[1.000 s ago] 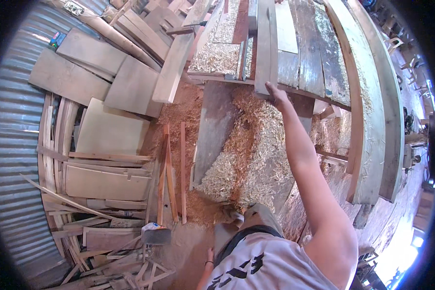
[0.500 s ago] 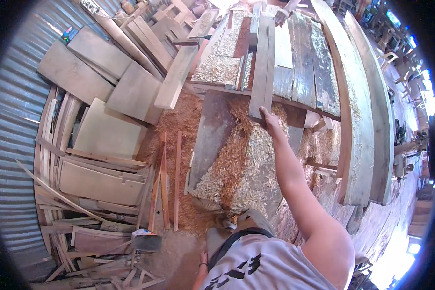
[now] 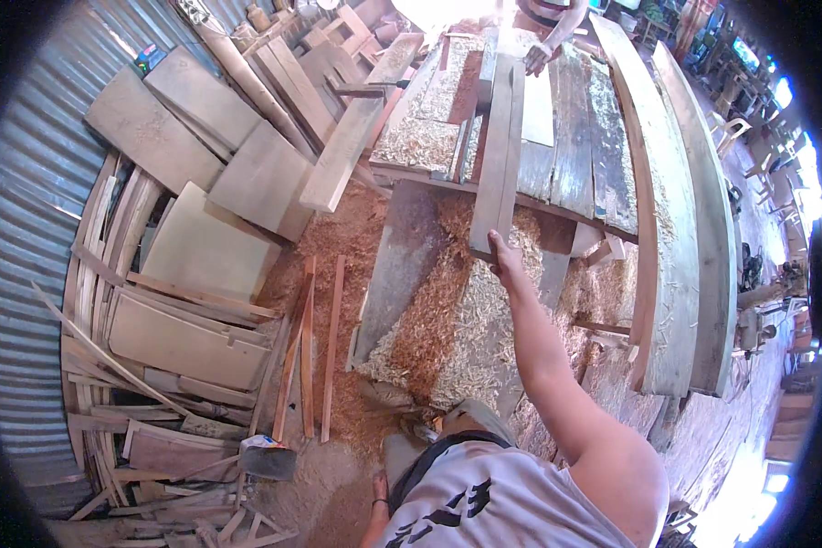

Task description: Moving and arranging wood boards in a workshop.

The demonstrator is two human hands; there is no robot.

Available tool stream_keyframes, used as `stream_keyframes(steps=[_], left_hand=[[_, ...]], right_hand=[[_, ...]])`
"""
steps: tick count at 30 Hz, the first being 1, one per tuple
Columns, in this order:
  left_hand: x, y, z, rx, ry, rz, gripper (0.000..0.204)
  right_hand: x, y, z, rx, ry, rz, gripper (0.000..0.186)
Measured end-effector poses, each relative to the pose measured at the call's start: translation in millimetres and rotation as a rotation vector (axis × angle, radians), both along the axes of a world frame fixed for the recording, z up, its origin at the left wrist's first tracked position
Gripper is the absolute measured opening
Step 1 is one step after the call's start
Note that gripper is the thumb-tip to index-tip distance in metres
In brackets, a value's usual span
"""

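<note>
My right hand [image 3: 509, 258] is closed on the near end of a long, narrow wooden plank [image 3: 495, 173], with the thumb on top. The plank runs away from me over a shavings-covered workbench [image 3: 571, 155], its near end sticking out past the bench's front edge. At the far side, another person's hand [image 3: 539, 57] hangs close beside the plank; whether it touches the wood is unclear. My left hand [image 3: 380, 486] hangs low at my left side by my thigh, seen small, its fingers loosely stretched and nothing visible in them.
Two long boards [image 3: 671, 228] extend along the bench's right side. A clamp-like tool [image 3: 361, 90] rests on a thick board [image 3: 342, 155] at the left. Flat panels [image 3: 260, 178] and scrap strips [image 3: 178, 393] crowd the corrugated wall [image 3: 27, 274]. Wood shavings [image 3: 466, 338] cover the floor ahead.
The plank and my right hand have come slightly toward me. More of the other person shows at the top, and the whole view has shifted a little.
</note>
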State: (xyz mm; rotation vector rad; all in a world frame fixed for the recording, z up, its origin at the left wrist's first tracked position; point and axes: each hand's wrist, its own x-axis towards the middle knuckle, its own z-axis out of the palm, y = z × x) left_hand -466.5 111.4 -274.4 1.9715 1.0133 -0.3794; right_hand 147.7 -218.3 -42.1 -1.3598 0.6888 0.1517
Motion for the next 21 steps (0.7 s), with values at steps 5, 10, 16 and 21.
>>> stream_keyframes(steps=[5, 10, 16, 21], left_hand=[[1.8, 1.2, -3.2, 0.004, -0.026, 0.018, 0.038], [8.9, 1.7, -9.7, 0.001, -0.040, 0.002, 0.037], [11.7, 7.9, -12.9, 0.011, -0.077, -0.044, 0.035], [23.0, 14.7, -13.9, 0.014, -0.128, -0.107, 0.034]], right_hand=[[-15.8, 15.6, 5.5, -0.022, 0.008, 0.038, 0.043], [-32.1, 20.3, 16.2, 0.030, 0.039, 0.056, 0.044], [-48.7, 25.6, 12.4, 0.081, 0.024, 0.006, 0.029], [-86.7, 30.9, -6.8, -0.057, 0.041, 0.091, 0.047]])
